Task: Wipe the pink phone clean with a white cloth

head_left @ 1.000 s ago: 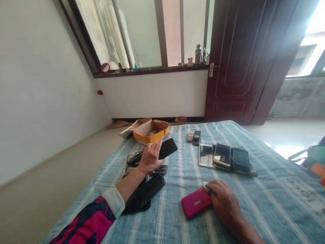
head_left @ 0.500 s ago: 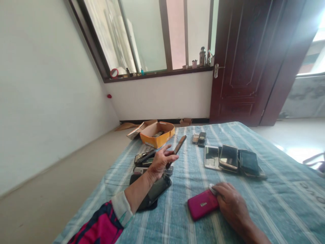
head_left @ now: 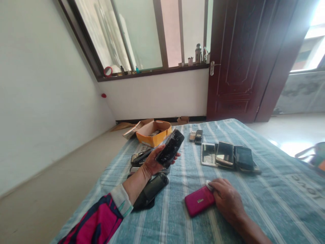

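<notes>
My left hand is closed round a black smartphone, held above the bed with its glossy, cracked-looking dark face toward me. Below that wrist, a large dark phone lies on another dark device, partly covered by my forearm. Several older phones are piled just beyond it. My right hand rests at the right end of a magenta phone lying flat on the bedspread. Pinched in its fingers is a small white wad, perhaps cloth or tissue, touching the phone's corner; some fingers are hidden.
An orange-sided cardboard box with phones inside stands open at the bed's far left. Two small phones lie at the far middle. To the right sit a white phone and stacked dark phones. A striped blue bedspread lies beneath.
My left hand has turned the black smartphone from edge-on to face me. My right hand stays by the magenta phone with the white wad. The whole view has shifted slightly.
</notes>
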Action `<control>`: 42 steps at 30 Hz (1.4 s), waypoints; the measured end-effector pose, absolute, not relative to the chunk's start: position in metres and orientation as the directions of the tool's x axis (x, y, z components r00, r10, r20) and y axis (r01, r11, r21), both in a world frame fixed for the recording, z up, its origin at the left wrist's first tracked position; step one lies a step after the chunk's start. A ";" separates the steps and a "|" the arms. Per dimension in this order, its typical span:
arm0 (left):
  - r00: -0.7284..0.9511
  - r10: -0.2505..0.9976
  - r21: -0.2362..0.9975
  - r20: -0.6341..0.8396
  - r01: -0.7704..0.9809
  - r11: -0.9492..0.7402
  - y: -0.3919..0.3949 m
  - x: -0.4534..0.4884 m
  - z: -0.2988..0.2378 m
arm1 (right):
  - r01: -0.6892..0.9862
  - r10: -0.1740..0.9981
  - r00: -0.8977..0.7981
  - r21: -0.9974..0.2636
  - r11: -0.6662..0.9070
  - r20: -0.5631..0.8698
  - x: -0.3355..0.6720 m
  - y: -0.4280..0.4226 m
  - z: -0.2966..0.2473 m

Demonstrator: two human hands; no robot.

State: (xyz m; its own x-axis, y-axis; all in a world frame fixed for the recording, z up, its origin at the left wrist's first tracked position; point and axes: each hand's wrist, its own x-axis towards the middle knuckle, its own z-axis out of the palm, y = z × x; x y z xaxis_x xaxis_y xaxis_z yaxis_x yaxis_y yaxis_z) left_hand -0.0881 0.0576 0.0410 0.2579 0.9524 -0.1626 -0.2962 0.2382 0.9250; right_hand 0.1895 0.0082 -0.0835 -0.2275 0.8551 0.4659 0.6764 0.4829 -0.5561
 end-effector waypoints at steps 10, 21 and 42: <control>0.094 0.987 0.845 -0.132 0.530 0.063 0.068 -0.102 0.046 | 0.680 0.869 -0.234 -0.565 0.467 0.437 0.190 0.007 -0.081; -0.102 0.994 0.044 0.026 0.994 0.101 0.058 -0.124 0.045 | 0.673 0.869 -0.223 -0.576 0.465 0.441 0.189 0.007 -0.079; 0.254 0.967 0.269 -0.023 0.933 -0.239 0.132 0.108 0.015 | 0.644 0.877 -0.176 -0.622 0.446 0.448 0.183 0.014 -0.074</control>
State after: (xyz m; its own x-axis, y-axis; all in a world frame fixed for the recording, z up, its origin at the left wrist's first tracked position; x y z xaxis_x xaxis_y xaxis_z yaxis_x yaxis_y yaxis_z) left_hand 0.1078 0.1317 0.0152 0.2541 0.9669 -0.0231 0.9330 -0.2387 0.2691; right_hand 0.1834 0.0140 -0.0738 -0.1758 0.8768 0.4475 0.6436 0.4463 -0.6217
